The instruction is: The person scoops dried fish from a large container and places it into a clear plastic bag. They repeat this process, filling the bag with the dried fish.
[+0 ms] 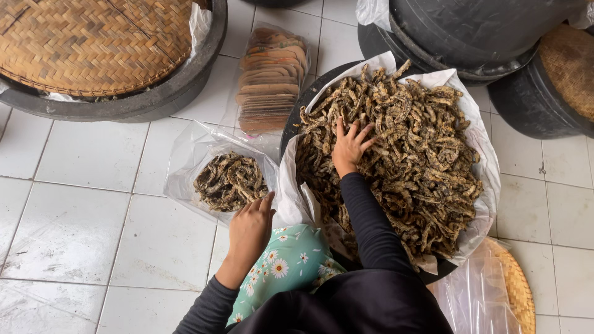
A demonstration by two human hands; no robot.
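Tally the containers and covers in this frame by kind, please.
Black tubs: 5, including the one full of dried fish
Woven bamboo trays: 3, for example on the top-left tub
Clear plastic bags with contents: 2, fish bag and stacked brown pieces
Total: 10

My left hand [249, 230] extends forward at near left, palm down, fingers loosely together, forearm sleeved. My right hand [349, 147] reaches farther ahead, fingers spread and pressed down, dark-sleeved arm nearly straight.
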